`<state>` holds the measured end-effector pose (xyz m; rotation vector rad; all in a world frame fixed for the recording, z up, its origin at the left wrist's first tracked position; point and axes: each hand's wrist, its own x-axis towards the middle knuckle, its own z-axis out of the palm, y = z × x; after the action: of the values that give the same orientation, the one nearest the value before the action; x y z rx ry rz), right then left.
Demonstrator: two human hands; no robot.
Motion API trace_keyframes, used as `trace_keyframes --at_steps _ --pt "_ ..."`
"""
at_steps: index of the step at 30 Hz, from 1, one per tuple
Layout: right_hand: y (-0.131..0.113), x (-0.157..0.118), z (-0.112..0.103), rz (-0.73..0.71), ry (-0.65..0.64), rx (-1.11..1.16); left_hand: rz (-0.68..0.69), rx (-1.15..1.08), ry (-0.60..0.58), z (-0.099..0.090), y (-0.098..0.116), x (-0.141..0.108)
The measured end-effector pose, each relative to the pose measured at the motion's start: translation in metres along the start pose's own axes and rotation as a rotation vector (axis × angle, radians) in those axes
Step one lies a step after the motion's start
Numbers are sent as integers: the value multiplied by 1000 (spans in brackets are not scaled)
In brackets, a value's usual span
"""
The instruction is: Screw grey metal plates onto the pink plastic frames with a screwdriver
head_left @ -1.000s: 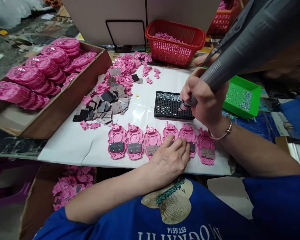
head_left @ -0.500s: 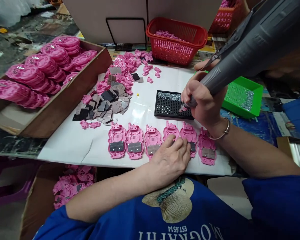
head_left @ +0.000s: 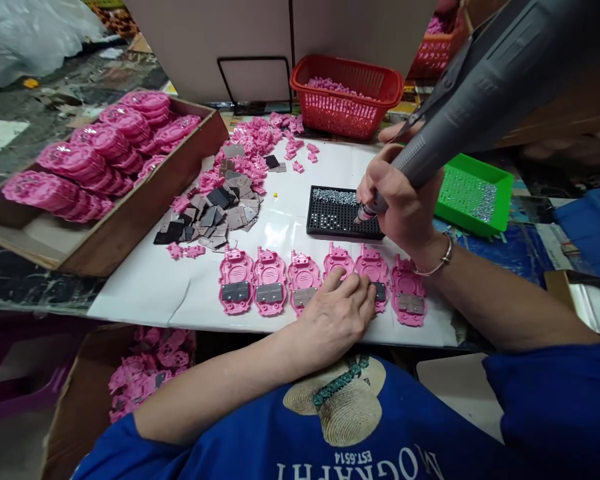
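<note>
My right hand (head_left: 400,193) is wrapped around a grey electric screwdriver (head_left: 440,127). The driver's tip is down at the holes of a black screw tray (head_left: 323,230), where loose silver screws lie along the back part. In front of the tray, several pink plastic casings (head_left: 271,267) stand in a row, with grey or dark rectangular plates (head_left: 270,293) on their lower halves. My left hand (head_left: 337,310) rests palm down across the casings right of the row's middle, fingers stretched out, partly covering them. What lies under the palm is hidden.
Left is a cardboard box (head_left: 145,193) of stacked pink casings. A pile of grey plates (head_left: 235,213) and small pink parts (head_left: 250,143) lies mid-table. A red basket (head_left: 347,100) stands behind, a green tray (head_left: 500,207) of screws right. Below the table edge is another box of pink parts (head_left: 150,367).
The whole view has shifted slightly, with the table's far side lower in the picture. Both hands hold nearly the same positions; the screwdriver tip stays at the black tray.
</note>
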<state>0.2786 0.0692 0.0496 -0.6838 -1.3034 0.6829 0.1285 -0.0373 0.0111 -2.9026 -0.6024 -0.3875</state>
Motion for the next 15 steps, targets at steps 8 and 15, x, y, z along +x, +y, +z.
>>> trace_keyframes --at_steps 8,15 --pt "-48 -12 -12 21 22 56 -12 1 25 1 -1 1" --pt "-48 -40 -25 82 60 48 -22 -10 51 2 -1 2"
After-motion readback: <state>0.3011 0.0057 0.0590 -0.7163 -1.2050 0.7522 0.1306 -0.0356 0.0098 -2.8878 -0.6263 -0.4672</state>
